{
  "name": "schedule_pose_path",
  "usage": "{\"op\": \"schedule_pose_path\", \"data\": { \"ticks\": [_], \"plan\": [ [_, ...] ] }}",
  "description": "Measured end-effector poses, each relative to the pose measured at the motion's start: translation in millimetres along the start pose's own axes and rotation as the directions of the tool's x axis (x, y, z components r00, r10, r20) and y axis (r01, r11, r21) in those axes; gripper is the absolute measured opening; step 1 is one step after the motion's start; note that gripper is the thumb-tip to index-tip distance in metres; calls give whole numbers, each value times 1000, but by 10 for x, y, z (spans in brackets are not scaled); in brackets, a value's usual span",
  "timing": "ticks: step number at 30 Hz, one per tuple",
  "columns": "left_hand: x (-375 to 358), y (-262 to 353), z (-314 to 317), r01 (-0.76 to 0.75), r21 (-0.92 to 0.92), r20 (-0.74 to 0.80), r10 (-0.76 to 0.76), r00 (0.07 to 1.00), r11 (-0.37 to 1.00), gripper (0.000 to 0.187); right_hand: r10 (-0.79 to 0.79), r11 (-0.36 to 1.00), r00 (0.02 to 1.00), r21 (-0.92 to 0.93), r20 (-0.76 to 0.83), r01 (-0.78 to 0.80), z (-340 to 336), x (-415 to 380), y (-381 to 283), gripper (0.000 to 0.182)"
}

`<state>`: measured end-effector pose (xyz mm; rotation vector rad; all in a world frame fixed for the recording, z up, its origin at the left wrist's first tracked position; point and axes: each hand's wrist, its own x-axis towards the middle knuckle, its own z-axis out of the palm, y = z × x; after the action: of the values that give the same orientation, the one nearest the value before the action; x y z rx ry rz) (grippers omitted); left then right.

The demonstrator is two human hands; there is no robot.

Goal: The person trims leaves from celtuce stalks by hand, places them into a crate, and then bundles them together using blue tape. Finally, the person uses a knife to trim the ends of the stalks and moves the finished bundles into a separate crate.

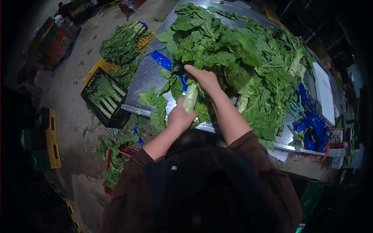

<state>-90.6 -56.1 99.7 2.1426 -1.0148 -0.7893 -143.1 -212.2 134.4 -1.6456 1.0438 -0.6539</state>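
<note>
Keep your left hand (pixel 180 116) wrapped round the lower part of the pale stem (pixel 190 99), as it is now; a firm but not crushing grip should keep it from twisting. Your right hand (pixel 204 80) is at the stem's upper end, among the leaves (pixel 190 52), thumb stretched out; its fingers are hidden, so I cannot tell whether they are clamped on anything. If you are working the leaves, it would be best to pull close to where they join, steadily and away from the left hand, so the stem does not snap.

The stem lies between your two hands, over the table (pixel 147 79) just inside its near edge, toward the near left corner. The blue strip (pixel 161 59) sits along the table's left edge, beyond the stem; take care not to drag leaves across it.
</note>
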Motion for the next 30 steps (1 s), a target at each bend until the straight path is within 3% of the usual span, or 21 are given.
{"op": "schedule_pose_path", "data": {
  "ticks": [2,3,5,6,8,9,11,13,14,15,16,17,18,21,23,24,25,26,27,28,30],
  "plan": [
    [-44,33,-15,7,102,-21,-5,1000,995,57,26,989,999,-147,39,-20,132,327,467,66],
    [-46,53,-32,6,142,-21,-3,1000,990,57,-176,972,961,-189,-212,136,182,328,473,61],
    [-25,56,-71,6,183,-23,-2,1000,983,57,-592,801,639,-450,-491,395,250,281,508,47],
    [-7,48,-94,-4,203,-19,8,1000,979,57,-591,801,641,-450,-490,395,234,292,536,47],
    [8,32,-107,-13,220,-16,17,1000,975,56,-364,911,923,-250,-121,327,176,324,590,38],
    [21,13,-99,-33,193,-18,38,999,981,56,-493,272,868,-940,49,207,236,230,608,28],
    [67,-86,-69,-55,171,-13,58,998,984,56,-421,873,890,-345,-178,344,295,118,624,25],
    [157,-180,-58,-174,-129,22,178,984,976,52,-523,768,796,-574,-304,285,383,80,699,25],
    [181,-175,-58,-177,-129,27,182,983,976,52,-599,657,733,-721,-323,219,429,109,801,26],
    [177,-98,-107,13,-436,175,70,982,900,49,-633,627,719,-735,-288,258,363,75,640,24],
    [174,-29,-155,237,-663,345,8,939,710,47,-477,868,810,-325,-341,374,204,-29,327,21],
    [180,13,-212,239,-664,345,7,938,708,47,-316,913,900,163,-299,375,66,-128,47,21],
    [185,38,-281,259,-739,370,53,928,622,45,86,484,983,870,-162,101,154,-143,-103,19],
    [205,73,-388,231,-822,342,126,931,520,45,86,445,995,892,50,-83,-195,-219,-346,22],
    [152,76,-471,135,-753,210,41,977,645,50,35,414,997,907,62,-71,-620,150,-97,19],
    [137,44,-506,131,-754,203,39,978,643,50,104,680,992,723,73,-124,-832,256,-93,22],
    [121,8,-544,11,-559,96,51,994,829,54,169,869,984,462,57,-176,-1041,316,-89,29],
    [120,-7,-569,-94,-309,-10,96,995,947,57,9,977,992,-210,-129,-36,-1184,417,233,41],
    [121,-19,-558,-111,-313,-29,107,994,943,57,-244,606,954,-795,-173,11,-1241,575,611,54],
    [103,-44,-509,-119,-114,-133,103,986,986,60,-201,689,970,-723,-137,40,-1266,631,753,63],
    [45,21,-466,-62,105,-257,87,963,993,61,-20,1000,999,-19,-33,20,-858,382,354,56]
  ]
}}
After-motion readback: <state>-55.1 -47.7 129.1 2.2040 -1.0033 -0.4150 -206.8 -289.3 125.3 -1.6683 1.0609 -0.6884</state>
